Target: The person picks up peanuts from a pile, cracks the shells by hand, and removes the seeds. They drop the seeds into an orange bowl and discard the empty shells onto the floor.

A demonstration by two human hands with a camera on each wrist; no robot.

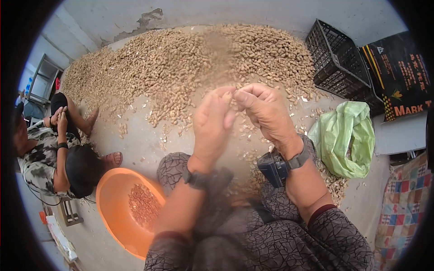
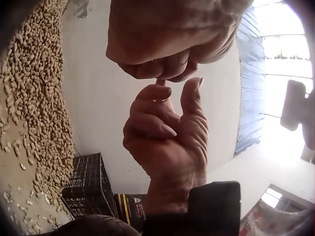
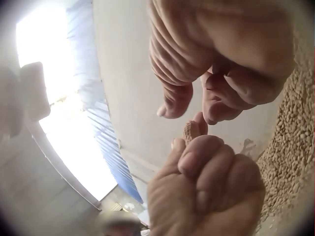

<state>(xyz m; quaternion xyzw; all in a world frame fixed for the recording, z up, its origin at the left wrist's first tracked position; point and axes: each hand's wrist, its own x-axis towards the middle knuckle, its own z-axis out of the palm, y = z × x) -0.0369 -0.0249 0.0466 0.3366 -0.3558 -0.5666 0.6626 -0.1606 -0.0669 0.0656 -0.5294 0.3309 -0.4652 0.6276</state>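
Facing a peanut heap (image 1: 167,67), left fingers (image 3: 203,153) pinch a peanut (image 3: 191,131) beside parted right fingers (image 2: 148,120).

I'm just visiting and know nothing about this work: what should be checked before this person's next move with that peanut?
1. Peanut held by left hand: ok.
2. Right hand close to the peanut: ok.
3. Shell already cracked: cannot tell, too small.
4. Orange tub nearby, on the person's left, holding red kernels: ok.
5. Hands over the tub, ready to drop kernels: not ok, they're away from it.
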